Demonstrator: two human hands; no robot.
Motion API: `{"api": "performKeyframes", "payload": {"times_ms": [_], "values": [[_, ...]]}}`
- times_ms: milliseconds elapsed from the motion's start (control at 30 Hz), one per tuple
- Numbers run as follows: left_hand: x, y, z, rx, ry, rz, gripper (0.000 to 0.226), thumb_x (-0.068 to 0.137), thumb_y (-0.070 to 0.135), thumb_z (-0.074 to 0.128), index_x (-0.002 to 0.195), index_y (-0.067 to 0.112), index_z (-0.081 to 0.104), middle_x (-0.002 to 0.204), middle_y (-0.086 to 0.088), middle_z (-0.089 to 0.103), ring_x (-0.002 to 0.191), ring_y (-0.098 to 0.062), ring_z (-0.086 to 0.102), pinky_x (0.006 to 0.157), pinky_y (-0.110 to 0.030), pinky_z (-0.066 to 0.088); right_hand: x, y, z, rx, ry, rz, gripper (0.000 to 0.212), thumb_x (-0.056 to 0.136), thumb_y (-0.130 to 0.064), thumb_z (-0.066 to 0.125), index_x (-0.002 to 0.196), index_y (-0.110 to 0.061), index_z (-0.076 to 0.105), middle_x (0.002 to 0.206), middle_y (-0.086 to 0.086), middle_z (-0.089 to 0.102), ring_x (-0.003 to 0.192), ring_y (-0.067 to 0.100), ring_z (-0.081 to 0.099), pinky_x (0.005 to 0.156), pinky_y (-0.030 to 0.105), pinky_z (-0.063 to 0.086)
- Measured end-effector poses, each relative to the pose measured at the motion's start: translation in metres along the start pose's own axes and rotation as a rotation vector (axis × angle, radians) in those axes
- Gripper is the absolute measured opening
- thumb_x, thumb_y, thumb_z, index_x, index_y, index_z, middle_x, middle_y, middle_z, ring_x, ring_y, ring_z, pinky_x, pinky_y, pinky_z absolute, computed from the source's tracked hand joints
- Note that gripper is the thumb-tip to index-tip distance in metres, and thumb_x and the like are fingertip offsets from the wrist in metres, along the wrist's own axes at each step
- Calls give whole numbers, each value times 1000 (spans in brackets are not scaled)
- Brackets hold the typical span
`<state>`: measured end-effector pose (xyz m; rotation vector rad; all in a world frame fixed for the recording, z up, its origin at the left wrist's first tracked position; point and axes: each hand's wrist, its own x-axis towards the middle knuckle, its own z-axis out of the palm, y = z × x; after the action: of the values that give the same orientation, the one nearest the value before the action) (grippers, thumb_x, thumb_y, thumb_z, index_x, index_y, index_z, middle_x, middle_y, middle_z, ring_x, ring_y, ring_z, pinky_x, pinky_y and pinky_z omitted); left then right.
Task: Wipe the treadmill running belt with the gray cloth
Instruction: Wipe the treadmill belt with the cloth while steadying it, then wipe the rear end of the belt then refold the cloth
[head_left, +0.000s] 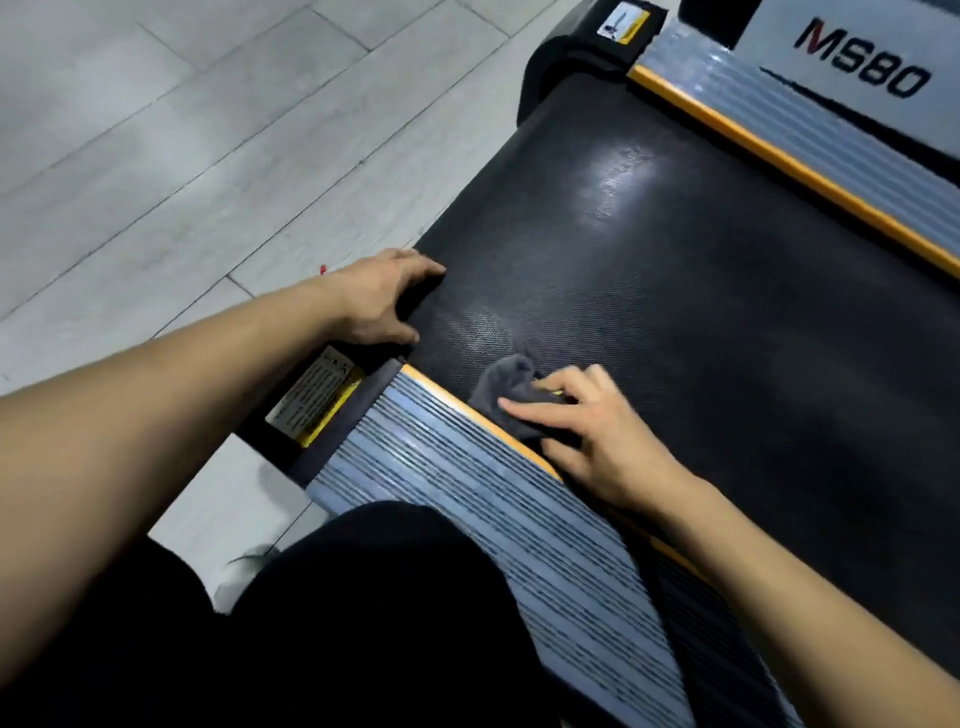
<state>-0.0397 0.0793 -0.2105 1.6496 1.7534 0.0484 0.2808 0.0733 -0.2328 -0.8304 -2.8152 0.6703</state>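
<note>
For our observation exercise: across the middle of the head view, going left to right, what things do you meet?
Gray floor → left hand gripping the belt's end → gray cloth → right hand → running belt → far orange-edged side rail.

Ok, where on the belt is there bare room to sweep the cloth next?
Most of the running belt is bare: the wide stretch between the right hand and the far yellow-edged side rail. It is crowded only at the belt's rear end, where the left hand grips the edge and the gray cloth lies against the near rail.
</note>
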Motion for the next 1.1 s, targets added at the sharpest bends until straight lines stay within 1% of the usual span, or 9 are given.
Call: {"api": "performKeyframes", "payload": {"times_ms": [100,333,500,633,700,767,900,1000,1100], "values": [[1,-11,-4,-252,62,-48,69,88,-12,56,149,17,43,148,-7,50,138,-22,49,112,-24,36,12,0,2,-9,-14,-51,50,83,-17,69,130,-33,64,114,2,55,93,18,40,90,28,38],[4,-19,0,-519,267,-199,61,94,-11,34,143,22,49,150,-13,42,123,-26,63,109,-41,47,120,-17,21,-89,58,-153,42,89,-19,61,129,-32,65,118,5,56,95,27,45,93,37,43],[4,-24,1,-652,323,-260,60,92,-14,23,136,14,53,148,-15,40,114,-31,67,104,-44,53,122,-28,24,-55,113,-45,46,87,-16,57,130,-32,63,115,3,55,95,27,45,90,43,45],[-4,-14,5,-493,320,-215,54,89,-7,26,118,23,61,137,-10,56,115,-26,66,106,-44,50,53,-19,10,48,11,-17,49,86,-16,63,133,-31,62,109,-4,48,94,19,41,88,28,37],[-9,-14,7,-392,328,-185,53,82,4,29,108,37,61,132,-3,64,122,-23,62,111,-45,44,6,-4,-4,73,-26,13,50,85,-22,62,134,-35,61,112,-5,49,97,19,45,91,26,37],[-10,-14,8,-351,309,-163,55,79,6,30,110,36,62,131,-2,65,125,-23,61,112,-44,42,-27,5,-12,55,-25,64,52,86,-24,66,134,-40,58,116,-6,49,101,17,46,94,28,40],[-17,-4,11,-108,275,-79,46,90,-2,40,126,17,61,131,-12,55,120,-33,57,106,-40,44,-28,-2,9,-12,105,214,60,82,-12,75,135,-36,59,122,-3,48,104,18,46,94,34,46],[-24,10,25,137,185,77,33,94,17,47,125,18,60,128,-8,56,117,-32,57,100,-46,49,1,-3,20,-30,247,234,59,82,-11,75,135,-30,60,121,4,51,100,21,46,92,38,47],[-34,20,44,315,116,153,47,99,36,36,135,12,54,147,-13,49,134,-32,48,108,-45,45,66,15,21,-36,366,297,49,86,-17,69,134,-28,61,119,9,52,98,27,47,92,43,46]]}}
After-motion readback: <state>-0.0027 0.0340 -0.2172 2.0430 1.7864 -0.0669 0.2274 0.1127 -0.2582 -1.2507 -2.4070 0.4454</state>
